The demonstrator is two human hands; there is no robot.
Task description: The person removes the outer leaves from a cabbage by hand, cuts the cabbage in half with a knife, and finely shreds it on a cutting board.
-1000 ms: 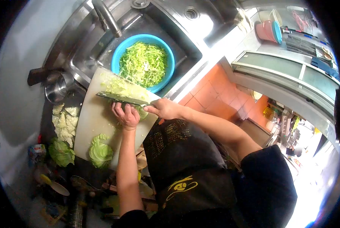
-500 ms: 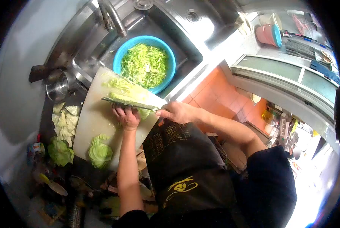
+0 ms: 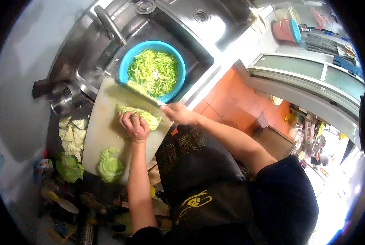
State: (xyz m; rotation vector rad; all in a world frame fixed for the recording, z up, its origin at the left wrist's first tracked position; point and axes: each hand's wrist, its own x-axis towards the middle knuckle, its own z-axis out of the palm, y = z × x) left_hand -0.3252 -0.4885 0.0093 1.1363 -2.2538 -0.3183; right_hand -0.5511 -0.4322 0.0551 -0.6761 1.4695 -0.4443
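My left hand (image 3: 134,127) rests on a cut piece of cabbage (image 3: 151,120) on the white cutting board (image 3: 103,136), its fingers curled over the top. My right hand (image 3: 179,113) grips the handle of a knife (image 3: 143,96). The blade stands apart from the cabbage piece, at the board's edge nearest the sink. A little shredded cabbage shows beyond the blade, beside a blue basket (image 3: 181,75) full of cabbage shreds (image 3: 154,71). Another pale green cabbage chunk (image 3: 110,165) lies on the board's near part.
The basket sits in a metal sink (image 3: 194,51) under a faucet (image 3: 110,26). Left of the board are a metal pot (image 3: 63,100), torn pale cabbage pieces (image 3: 73,139) and a green outer leaf (image 3: 69,167). Orange floor tiles (image 3: 231,94) show at the right.
The knife has moved from beside my left fingers to the board's sink-side edge, and the shreds beyond it have shifted toward the basket. My left hand stays on the cabbage piece.
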